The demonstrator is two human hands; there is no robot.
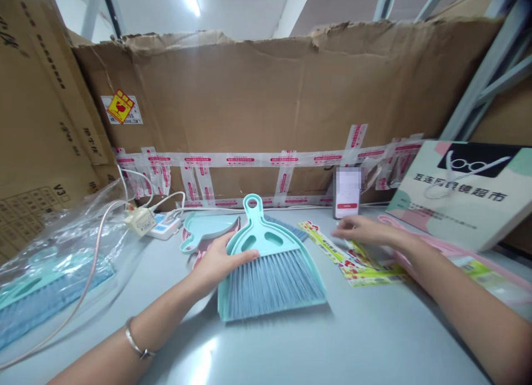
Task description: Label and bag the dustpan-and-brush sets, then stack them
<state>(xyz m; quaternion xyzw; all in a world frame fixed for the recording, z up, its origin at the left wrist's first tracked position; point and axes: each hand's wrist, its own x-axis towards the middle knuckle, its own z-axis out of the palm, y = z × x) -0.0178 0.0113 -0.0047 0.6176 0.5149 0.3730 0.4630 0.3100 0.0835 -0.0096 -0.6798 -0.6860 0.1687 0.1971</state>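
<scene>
Pinching the turquoise brush (270, 285) and turquoise dustpan (222, 299) together at the centre of the frame with the left hand (222, 257), thumb in front (other fingers mostly hidden). Reaching right of centre with the right hand (361, 231), fingers bent over loose yellow printed cards (357, 277); impossible to tell whether pinching one. Already done, by the look of it: laying brush over dustpan, handles upward in the frame. Seemingly only partway along, though: not joined to any card, nor wrapped like the similar brush (45, 299) under clear plastic (66, 235) at lower left. Also visible just behind the left hand: a turquoise scoop (214, 223), apparently unpaired.
</scene>
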